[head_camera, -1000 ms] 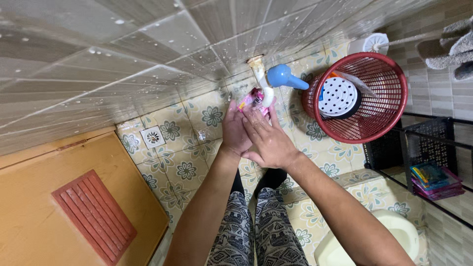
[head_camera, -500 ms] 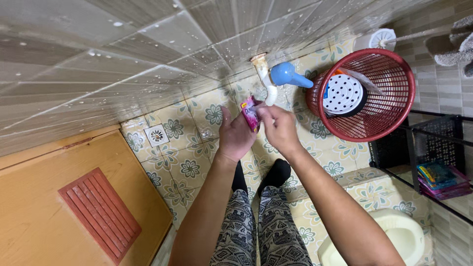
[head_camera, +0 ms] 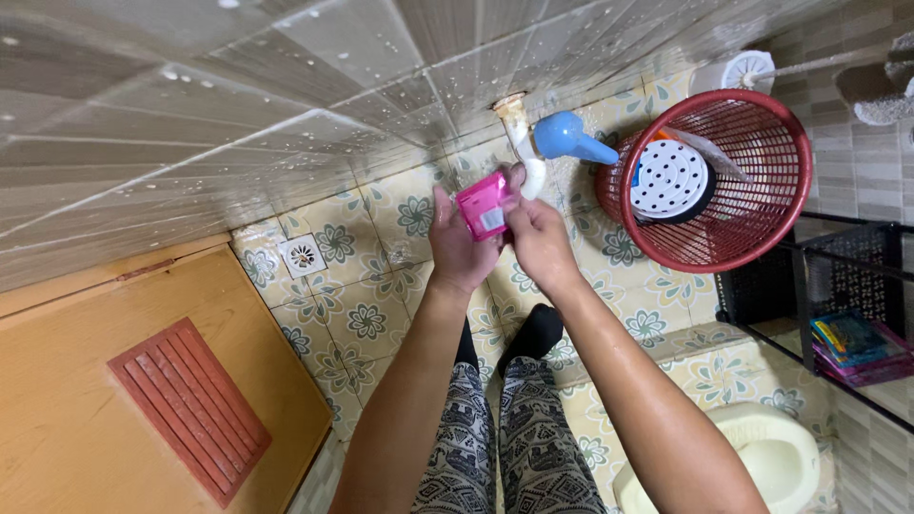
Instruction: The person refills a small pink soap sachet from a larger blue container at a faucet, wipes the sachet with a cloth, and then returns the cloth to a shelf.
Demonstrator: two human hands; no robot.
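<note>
Right at the centre, a small pink sachet (head_camera: 483, 205) with a white label patch at its lower corner is held up just under the white tap spout (head_camera: 529, 173). Left hand (head_camera: 459, 249) cups it from behind, fingers pressed together along its back — right hand (head_camera: 539, 240) pinches its edge at 3 o'clock, thumb and fingertips closed on the packet. At 2 o'clock sits the blue tap handle (head_camera: 568, 139); farther at 3 o'clock a red mesh basket (head_camera: 752, 228) holds a white dotted round lid (head_camera: 669, 179). At 4 o'clock, flat colourful packets (head_camera: 852, 345) lie on a black rack (head_camera: 838, 276).
</note>
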